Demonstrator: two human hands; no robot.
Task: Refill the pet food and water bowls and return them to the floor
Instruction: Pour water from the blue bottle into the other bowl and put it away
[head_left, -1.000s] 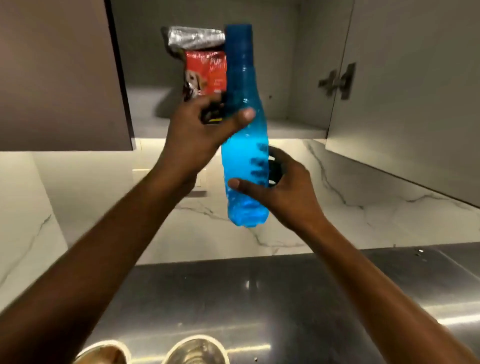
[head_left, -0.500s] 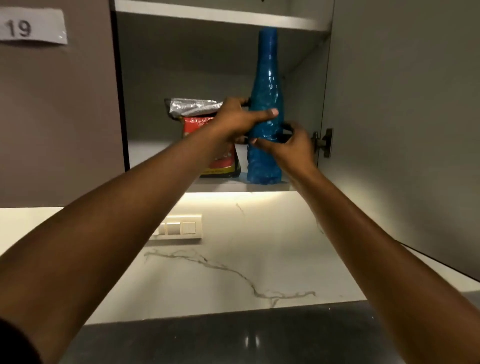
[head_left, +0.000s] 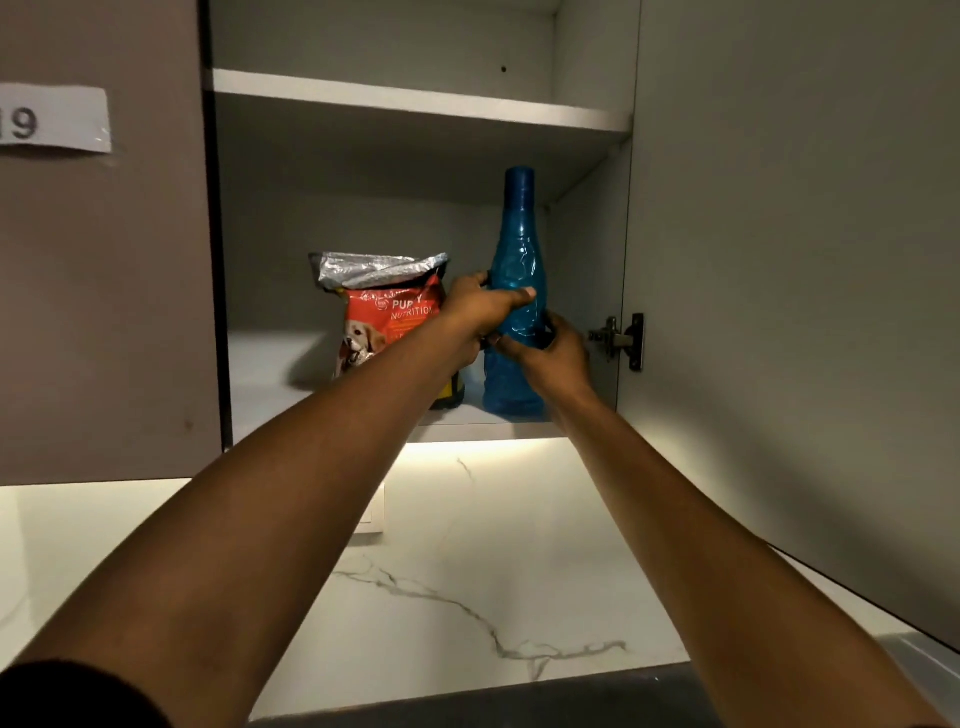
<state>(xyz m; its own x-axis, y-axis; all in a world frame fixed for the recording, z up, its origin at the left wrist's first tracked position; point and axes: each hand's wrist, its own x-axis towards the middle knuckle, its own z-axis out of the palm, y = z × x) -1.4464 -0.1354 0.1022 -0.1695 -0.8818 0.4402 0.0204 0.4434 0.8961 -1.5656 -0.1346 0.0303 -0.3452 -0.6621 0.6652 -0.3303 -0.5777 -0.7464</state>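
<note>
A tall blue plastic water bottle stands upright on the lower shelf of an open wall cupboard, at the shelf's right end. My left hand wraps its middle from the left, thumb across the front. My right hand grips it lower down from the right. Just left of the bottle stands a red puppy food bag with a folded silver top, partly hidden behind my left forearm. No bowls show in this view.
The cupboard's open door hangs to the right, with a metal hinge close to my right hand. A closed door with a paper label is at left. An upper shelf sits above. Below are a marble backsplash and a dark countertop strip.
Both hands lifted the blue bottle from over the counter up into the cupboard and stood it on the lower shelf beside the food bag. My view tilted upward, so the bowls dropped out of sight.
</note>
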